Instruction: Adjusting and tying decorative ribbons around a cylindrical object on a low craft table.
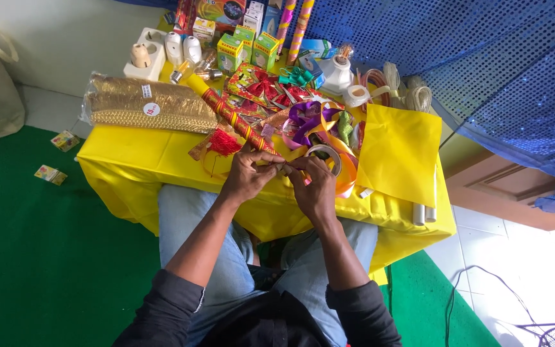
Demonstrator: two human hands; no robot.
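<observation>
My left hand (pixel 249 172) and my right hand (pixel 314 183) meet over the near edge of a low table under a yellow cloth (pixel 136 160). Both pinch a small piece of ribbon (pixel 284 166) between their fingertips; its colour is hard to tell. Just beyond my right hand lies a roll of tape (pixel 324 154). A heap of purple and gold ribbon (pixel 309 122) sits behind it. A red and gold patterned stick (pixel 229 115) with a red tassel (pixel 224 142) lies beside my left hand.
A yellow paper sheet (pixel 398 154) lies at the right. A bag of gold trim (pixel 142 103) lies at the left. Green boxes (pixel 246 48), light bulbs (pixel 184 50), a white socket (pixel 144 59) and cord coils (pixel 412 93) stand at the far side. Green carpet (pixel 40 257) surrounds the table.
</observation>
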